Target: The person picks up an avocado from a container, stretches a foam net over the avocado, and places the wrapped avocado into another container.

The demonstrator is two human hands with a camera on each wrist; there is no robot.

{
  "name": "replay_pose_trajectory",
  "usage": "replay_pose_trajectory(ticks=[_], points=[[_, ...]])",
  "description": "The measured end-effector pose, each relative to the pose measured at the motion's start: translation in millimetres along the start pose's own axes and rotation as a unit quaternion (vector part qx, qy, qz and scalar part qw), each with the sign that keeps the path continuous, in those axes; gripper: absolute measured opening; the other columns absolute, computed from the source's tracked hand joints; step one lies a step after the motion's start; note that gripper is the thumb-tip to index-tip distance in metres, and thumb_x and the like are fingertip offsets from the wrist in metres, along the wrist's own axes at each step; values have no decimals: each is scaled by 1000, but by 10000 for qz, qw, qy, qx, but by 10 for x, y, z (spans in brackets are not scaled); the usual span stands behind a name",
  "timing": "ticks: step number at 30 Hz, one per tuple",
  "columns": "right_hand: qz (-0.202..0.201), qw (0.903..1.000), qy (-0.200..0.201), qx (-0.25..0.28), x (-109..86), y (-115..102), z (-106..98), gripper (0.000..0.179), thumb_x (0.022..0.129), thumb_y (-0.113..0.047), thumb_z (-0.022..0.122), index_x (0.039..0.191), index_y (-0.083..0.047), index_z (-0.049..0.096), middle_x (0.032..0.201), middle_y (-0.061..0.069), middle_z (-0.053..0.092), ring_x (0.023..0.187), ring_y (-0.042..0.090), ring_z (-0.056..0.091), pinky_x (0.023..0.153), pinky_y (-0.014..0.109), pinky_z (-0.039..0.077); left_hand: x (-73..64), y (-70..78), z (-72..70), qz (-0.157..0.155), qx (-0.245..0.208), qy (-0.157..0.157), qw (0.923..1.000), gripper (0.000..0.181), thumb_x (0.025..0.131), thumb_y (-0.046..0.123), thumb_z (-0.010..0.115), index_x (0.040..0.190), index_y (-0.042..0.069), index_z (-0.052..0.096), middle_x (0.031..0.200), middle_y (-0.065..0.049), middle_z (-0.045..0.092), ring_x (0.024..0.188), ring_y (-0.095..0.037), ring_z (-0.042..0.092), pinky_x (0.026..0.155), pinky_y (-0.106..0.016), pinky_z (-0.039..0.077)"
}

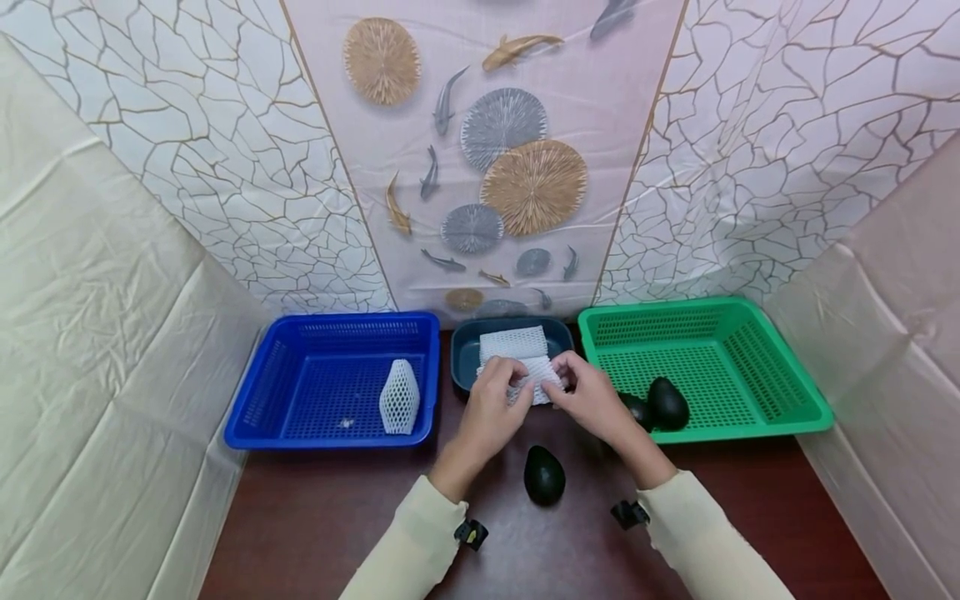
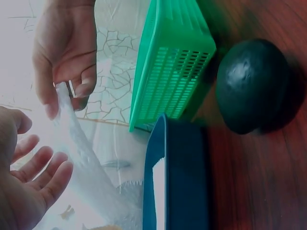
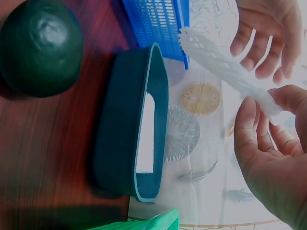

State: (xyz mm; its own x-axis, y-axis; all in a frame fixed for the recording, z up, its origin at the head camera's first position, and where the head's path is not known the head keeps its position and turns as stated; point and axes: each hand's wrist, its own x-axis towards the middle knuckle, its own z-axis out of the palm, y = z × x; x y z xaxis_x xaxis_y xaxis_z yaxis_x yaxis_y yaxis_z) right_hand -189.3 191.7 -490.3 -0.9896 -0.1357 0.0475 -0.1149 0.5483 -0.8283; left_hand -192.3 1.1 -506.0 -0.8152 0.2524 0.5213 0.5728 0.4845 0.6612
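Note:
Between the two hands, above the dark teal tray (image 1: 459, 367), is a flattened white foam net sleeve (image 3: 216, 62). My right hand (image 1: 588, 398) pinches one end of it between thumb and fingers; the rest slants away in both wrist views. My left hand (image 1: 497, 404) is beside the sleeve with its fingers loosely spread, and nothing is in its grasp in the left wrist view. More white foam net (image 1: 513, 342) lies in the tray. On the table in front of the tray rests a dark green avocado (image 1: 544, 477), between the forearms.
At the left stands a blue basket (image 1: 330, 443) with a bulging white foam net (image 1: 399, 398) inside. A green basket (image 1: 750, 429) at the right contains dark avocados (image 1: 667, 404), partly behind the right wrist. Patterned cloth (image 1: 517, 275) hangs behind the brown table (image 1: 322, 517).

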Motion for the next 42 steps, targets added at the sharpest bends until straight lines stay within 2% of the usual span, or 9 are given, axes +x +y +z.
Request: replay_pose_trajectory(ticks=[7, 13, 19, 24, 29, 35, 39, 42], points=[[-117, 9994, -79, 321, -76, -18, 43, 22, 97, -16, 72, 111, -8, 58, 93, 9, 68, 78, 21, 65, 66, 27, 54, -45, 32, 51, 30, -287, -84, 9995, 14, 97, 13, 69, 109, 5, 67, 105, -10, 65, 94, -24, 66, 78, -35, 60], [20, 9972, -215, 718, -109, -6, 66, 22, 100, -22, 69, 113, -8, 58, 100, 10, 70, 85, 15, 69, 72, 27, 57, -68, 59, 40, -216, -681, -168, 9973, 18, 99, 14, 67, 114, 3, 68, 110, -12, 68, 95, -20, 70, 76, -30, 62], [71, 9940, -230, 1071, -126, -21, 65, 22, 104, -23, 63, 115, -5, 59, 105, 15, 67, 83, 14, 67, 71, 26, 56, -64, 61, 48, -347, -904, -221, 9951, 17, 101, 15, 65, 113, 3, 68, 111, -12, 68, 97, -20, 70, 76, -35, 63], [99, 9923, -247, 1212, -135, -25, 74, 23, 105, -21, 60, 118, -2, 59, 112, 17, 66, 87, 14, 69, 75, 26, 59, -66, 61, 55, -512, -962, -303, 9936, 15, 101, 17, 64, 111, 6, 67, 109, -9, 68, 99, -17, 69, 75, -22, 61], [38, 9914, -262, 1283, -158, -19, 84, 21, 103, -16, 63, 118, -2, 60, 112, 18, 67, 89, 17, 71, 75, 25, 59, -74, 44, 65, -725, -1143, -399, 9900, 13, 99, 16, 66, 108, 7, 66, 106, -7, 66, 98, -15, 68, 74, -17, 58], [69, 9961, -11, 878, -147, 1, 120, 20, 99, -19, 70, 111, -6, 62, 100, 13, 70, 83, 16, 69, 69, 24, 55, -76, 36, 109, -670, -886, -333, 9933, 11, 95, 7, 68, 106, 6, 65, 106, -8, 66, 96, -17, 68, 74, -19, 59], [212, 9987, 199, 427, -140, -25, 133, 23, 99, -28, 71, 106, -8, 62, 91, 8, 73, 77, 14, 68, 64, 26, 52, -70, 39, 161, -537, -595, -108, 9967, 12, 92, 0, 68, 103, 4, 67, 103, -9, 68, 93, -19, 69, 71, -22, 59], [283, 9990, 293, 165, -140, -49, 138, 22, 98, -27, 72, 105, -9, 62, 88, 6, 73, 77, 14, 67, 64, 27, 51, -63, 33, 191, -453, -408, 98, 9981, 11, 90, -2, 70, 99, 4, 69, 100, -9, 70, 90, -18, 70, 70, -23, 59]])
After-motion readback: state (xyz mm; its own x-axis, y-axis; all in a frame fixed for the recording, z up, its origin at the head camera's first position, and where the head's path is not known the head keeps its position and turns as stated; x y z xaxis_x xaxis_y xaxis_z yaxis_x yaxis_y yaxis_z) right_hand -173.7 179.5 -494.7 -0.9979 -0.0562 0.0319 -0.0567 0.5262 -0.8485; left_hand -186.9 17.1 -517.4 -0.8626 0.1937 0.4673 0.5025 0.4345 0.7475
